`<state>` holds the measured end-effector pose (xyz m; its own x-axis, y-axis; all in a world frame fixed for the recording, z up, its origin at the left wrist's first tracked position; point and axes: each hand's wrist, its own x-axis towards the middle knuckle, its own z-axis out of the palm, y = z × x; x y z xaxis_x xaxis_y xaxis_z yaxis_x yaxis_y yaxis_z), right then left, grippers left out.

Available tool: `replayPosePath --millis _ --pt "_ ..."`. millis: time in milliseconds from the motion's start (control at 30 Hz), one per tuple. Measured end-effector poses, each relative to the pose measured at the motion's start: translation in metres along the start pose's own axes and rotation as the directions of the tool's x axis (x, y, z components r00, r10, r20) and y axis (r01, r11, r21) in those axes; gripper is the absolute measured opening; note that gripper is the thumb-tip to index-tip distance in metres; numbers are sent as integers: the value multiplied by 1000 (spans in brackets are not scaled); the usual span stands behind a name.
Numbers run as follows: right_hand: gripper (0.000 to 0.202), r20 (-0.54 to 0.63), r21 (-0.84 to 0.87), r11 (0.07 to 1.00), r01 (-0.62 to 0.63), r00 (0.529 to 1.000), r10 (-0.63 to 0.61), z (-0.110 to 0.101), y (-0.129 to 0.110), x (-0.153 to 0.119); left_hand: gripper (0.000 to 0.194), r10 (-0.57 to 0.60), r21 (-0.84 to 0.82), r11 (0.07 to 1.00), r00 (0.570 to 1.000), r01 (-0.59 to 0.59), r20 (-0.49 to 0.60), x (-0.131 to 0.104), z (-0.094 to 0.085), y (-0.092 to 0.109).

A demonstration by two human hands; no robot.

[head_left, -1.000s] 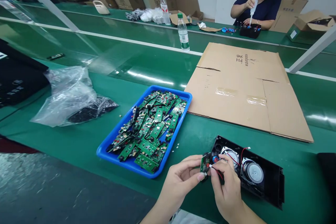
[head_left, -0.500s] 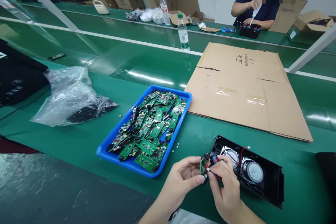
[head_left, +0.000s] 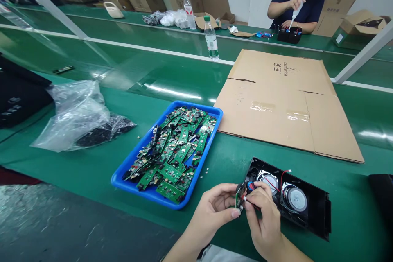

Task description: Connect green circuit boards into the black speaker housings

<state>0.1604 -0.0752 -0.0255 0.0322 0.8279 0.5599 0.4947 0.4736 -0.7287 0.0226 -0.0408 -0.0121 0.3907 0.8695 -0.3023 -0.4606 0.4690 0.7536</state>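
Observation:
A small green circuit board (head_left: 238,197) is pinched on edge between the thumb and fingers of my left hand (head_left: 216,206). Against the board's inner face, my right hand (head_left: 264,213) grips a white wire connector (head_left: 244,199) with dark and red leads. Whether the plug is seated in its socket, I cannot tell. Just beyond my right fingers lies a black speaker housing (head_left: 317,213) with two round speakers (head_left: 294,199) and red wires. A blue round part (head_left: 251,185) shows between my hands and the housing.
On the left stands a blue tray (head_left: 188,201) heaped with circuit boards. Flattened cardboard (head_left: 285,102) lies behind the housing. A plastic bag (head_left: 82,114) is farther left. A water bottle (head_left: 211,40) stands behind the tray. Across the bench a person (head_left: 297,4) works on a black box.
The view has shifted slightly. Both my hands stay together at the board, which has turned a little. The person opposite still holds a white bottle tipped to the black box.

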Motion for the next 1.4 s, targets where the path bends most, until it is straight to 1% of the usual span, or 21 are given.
replayPosePath --millis 100,267,433,533,633,667,700,733,800,833,900,967,1000,1067,1100,1233,1333,1400 --pt "16 1 -12 1000 7 1000 -7 -1 -1 1 31 19 25 999 1000 -19 14 -1 -2 2" --pt "16 8 -21 999 47 999 -47 -4 -2 3 34 54 56 997 998 -56 39 0 -4 2" --pt "17 25 -6 1000 31 999 -31 -3 1 3 31 82 108 990 996 -86 47 3 -4 3" --pt "16 46 -5 1000 25 999 -24 -2 2 4 28 43 167 985 998 -50 44 1 -5 7" --pt "11 98 -11 999 33 995 -31 -5 2 7 31 -11 248 969 1000 12 -4 -2 -5 12" --pt "10 98 -16 999 28 995 -26 -8 3 8 33 -16 264 964 999 23 -29 -4 -4 14" --pt "11 69 -36 999 11 998 -8 -11 5 9 35 -17 270 962 998 31 -53 -5 -4 16" --pt "13 14 -78 997 -19 1000 20 -16 8 10 37 -18 276 960 997 38 -75 -6 -3 18" --pt "12 -89 -215 971 -110 992 93 -26 15 12 34 -43 318 945 994 73 -101 -8 -3 20" --pt "10 -95 -283 947 -150 987 128 -30 20 12 31 -65 356 930 993 97 -102 -8 -3 21" --pt "5 -7 -377 912 -164 985 174 -38 28 13 25 -124 432 890 989 148 -83 -8 -3 21" --pt "9 93 -410 905 -115 982 167 -43 33 12 20 -191 461 866 980 192 -50 -8 -3 17" --pt "12 113 -420 903 -91 982 151 -45 34 10 20 -217 452 868 976 208 -33 -7 -2 14" --pt "14 109 -436 897 -73 985 134 -48 34 5 22 -238 431 876 971 217 -6 -7 1 6" --pt "14 95 -441 894 -85 986 140 -51 33 2 22 -229 432 878 974 207 -1 -7 4 3" --pt "15 50 -410 891 -195 971 235 -62 28 -11 21 -203 432 884 979 181 6 -5 21 -5" --pt "18 86 -379 899 -222 958 272 -68 23 -17 19 -166 470 872 986 140 13 0 33 -7" --pt "19 105 -377 901 -217 956 274 -68 21 -18 18 -111 547 832 994 89 7 4 38 -9"
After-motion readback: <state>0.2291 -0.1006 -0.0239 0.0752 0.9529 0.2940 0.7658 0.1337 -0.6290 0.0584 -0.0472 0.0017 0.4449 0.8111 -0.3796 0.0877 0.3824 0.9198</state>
